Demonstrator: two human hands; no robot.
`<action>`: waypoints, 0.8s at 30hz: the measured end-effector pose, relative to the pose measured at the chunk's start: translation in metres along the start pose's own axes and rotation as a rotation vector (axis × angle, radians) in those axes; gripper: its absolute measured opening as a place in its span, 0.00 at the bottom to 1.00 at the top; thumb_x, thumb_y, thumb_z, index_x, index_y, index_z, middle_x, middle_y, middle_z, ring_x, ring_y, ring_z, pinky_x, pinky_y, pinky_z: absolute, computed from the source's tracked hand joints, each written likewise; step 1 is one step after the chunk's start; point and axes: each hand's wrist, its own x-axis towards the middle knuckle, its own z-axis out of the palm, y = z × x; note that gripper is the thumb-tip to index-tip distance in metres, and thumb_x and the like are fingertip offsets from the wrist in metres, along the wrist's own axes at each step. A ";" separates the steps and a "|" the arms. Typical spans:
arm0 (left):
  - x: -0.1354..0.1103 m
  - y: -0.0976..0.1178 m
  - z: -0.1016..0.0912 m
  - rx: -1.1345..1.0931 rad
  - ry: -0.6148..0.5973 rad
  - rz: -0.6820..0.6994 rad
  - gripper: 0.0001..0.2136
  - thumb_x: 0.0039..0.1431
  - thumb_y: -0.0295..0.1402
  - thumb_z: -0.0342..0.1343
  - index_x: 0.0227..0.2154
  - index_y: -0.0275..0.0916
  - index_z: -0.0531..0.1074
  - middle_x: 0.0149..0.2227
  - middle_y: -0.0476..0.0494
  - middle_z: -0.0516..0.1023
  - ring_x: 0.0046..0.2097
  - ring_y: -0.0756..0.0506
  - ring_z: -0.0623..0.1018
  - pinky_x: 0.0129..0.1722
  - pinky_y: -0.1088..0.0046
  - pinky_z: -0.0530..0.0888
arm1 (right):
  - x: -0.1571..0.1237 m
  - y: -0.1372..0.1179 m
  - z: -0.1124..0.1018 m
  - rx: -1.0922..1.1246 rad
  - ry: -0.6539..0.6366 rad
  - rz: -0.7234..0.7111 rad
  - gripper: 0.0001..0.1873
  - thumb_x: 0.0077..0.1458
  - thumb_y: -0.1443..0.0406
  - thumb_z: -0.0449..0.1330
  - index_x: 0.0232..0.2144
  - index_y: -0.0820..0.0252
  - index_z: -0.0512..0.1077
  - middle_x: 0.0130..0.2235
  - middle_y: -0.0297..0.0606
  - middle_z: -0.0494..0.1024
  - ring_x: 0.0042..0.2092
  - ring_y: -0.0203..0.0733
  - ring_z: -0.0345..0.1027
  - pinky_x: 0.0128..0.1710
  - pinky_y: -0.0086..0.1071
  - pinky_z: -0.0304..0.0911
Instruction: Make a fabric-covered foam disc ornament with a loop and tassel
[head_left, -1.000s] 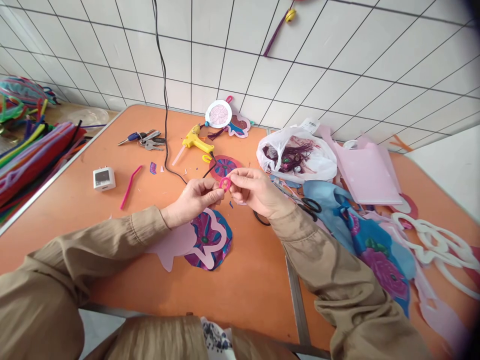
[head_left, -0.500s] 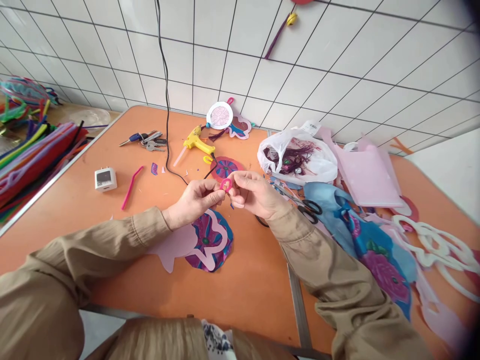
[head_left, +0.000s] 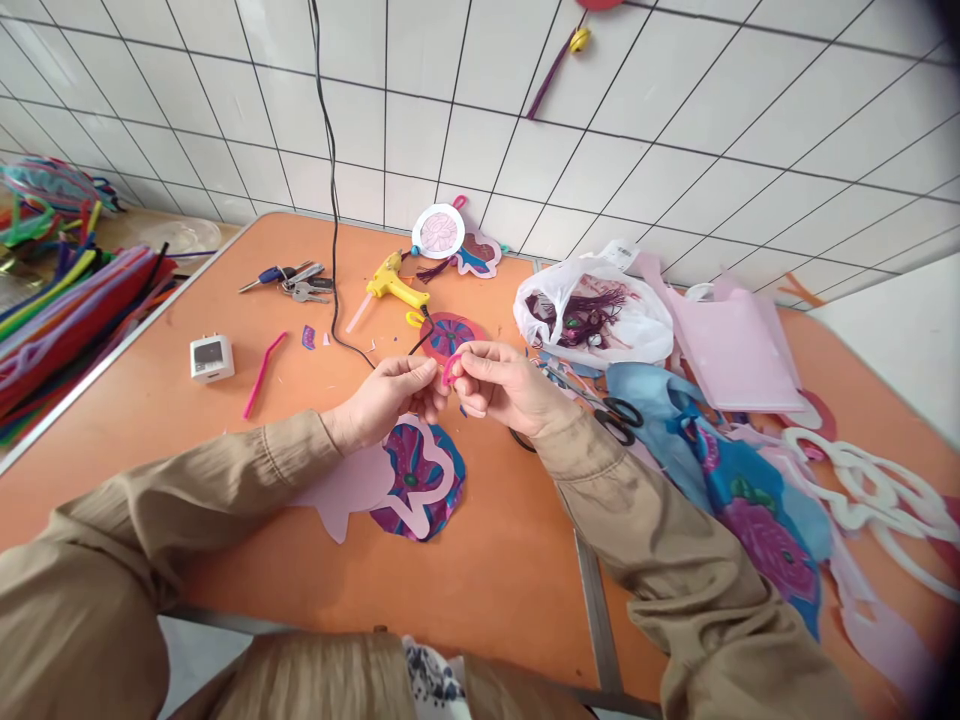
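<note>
Over the middle of the orange table, a small loop of fuzzy pink pipe cleaner (head_left: 451, 369) is pinched between the thumb and fingers of my right hand (head_left: 504, 383). My left hand (head_left: 394, 398) meets it from the other side, thumb and fingers closed at the loop's left edge; its fingertips partly hide the contact. Below the hands lie a pink paper cutout (head_left: 341, 497) and a pink wavy-edged frame (head_left: 448, 465) on a round piece of blue-purple flowered fabric (head_left: 409, 515). Behind them is a red disc with a patterned centre (head_left: 450, 335).
A yellow glue gun (head_left: 397, 285) with a black cord, keys (head_left: 304, 285), a white charger (head_left: 211, 358) and a pink pipe cleaner piece (head_left: 264, 376) lie left. Scissors (head_left: 619, 418), a plastic bag of tassels (head_left: 645, 325) and fabric (head_left: 757, 510) are right. Tiled wall (head_left: 420, 120) behind.
The pink loop has turned from facing me to nearly edge-on in my right fingers. My left thumb and fingertips have shifted slightly left and up.
</note>
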 end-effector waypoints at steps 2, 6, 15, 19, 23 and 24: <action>0.000 0.001 0.000 -0.038 -0.020 -0.054 0.25 0.47 0.54 0.69 0.25 0.33 0.74 0.22 0.47 0.74 0.21 0.52 0.73 0.23 0.76 0.70 | -0.001 -0.001 0.002 -0.004 0.002 -0.007 0.19 0.45 0.55 0.73 0.24 0.63 0.71 0.21 0.29 0.73 0.18 0.28 0.61 0.17 0.24 0.55; -0.002 0.000 0.001 -0.068 -0.045 -0.086 0.24 0.47 0.53 0.69 0.26 0.33 0.74 0.22 0.48 0.74 0.21 0.52 0.73 0.22 0.75 0.70 | -0.001 -0.002 0.005 -0.018 0.015 -0.016 0.20 0.45 0.55 0.73 0.24 0.62 0.70 0.21 0.29 0.73 0.19 0.28 0.62 0.17 0.24 0.56; -0.006 -0.001 0.002 0.155 0.005 0.098 0.24 0.54 0.55 0.64 0.29 0.35 0.70 0.24 0.51 0.71 0.22 0.53 0.73 0.24 0.75 0.71 | 0.001 0.003 0.005 -0.024 0.052 -0.011 0.18 0.45 0.55 0.72 0.26 0.62 0.72 0.22 0.29 0.73 0.19 0.29 0.62 0.18 0.25 0.57; -0.009 0.000 0.005 0.308 0.066 0.196 0.25 0.59 0.57 0.58 0.27 0.37 0.67 0.23 0.52 0.68 0.22 0.53 0.71 0.24 0.75 0.68 | 0.001 0.003 0.005 -0.045 0.043 -0.021 0.18 0.46 0.55 0.72 0.27 0.62 0.72 0.22 0.29 0.73 0.19 0.29 0.62 0.18 0.25 0.57; -0.009 0.002 0.004 0.370 0.088 0.213 0.26 0.59 0.58 0.57 0.24 0.38 0.64 0.20 0.52 0.67 0.21 0.53 0.69 0.24 0.76 0.67 | -0.001 0.001 0.007 -0.170 0.094 -0.074 0.17 0.47 0.56 0.70 0.30 0.61 0.71 0.24 0.28 0.73 0.20 0.28 0.64 0.18 0.24 0.55; -0.009 0.003 0.004 0.384 0.082 0.206 0.26 0.58 0.58 0.57 0.24 0.38 0.64 0.19 0.52 0.66 0.21 0.53 0.69 0.23 0.76 0.66 | -0.002 0.001 0.008 -0.219 0.110 -0.101 0.17 0.47 0.57 0.70 0.34 0.61 0.71 0.24 0.27 0.73 0.20 0.29 0.64 0.18 0.24 0.55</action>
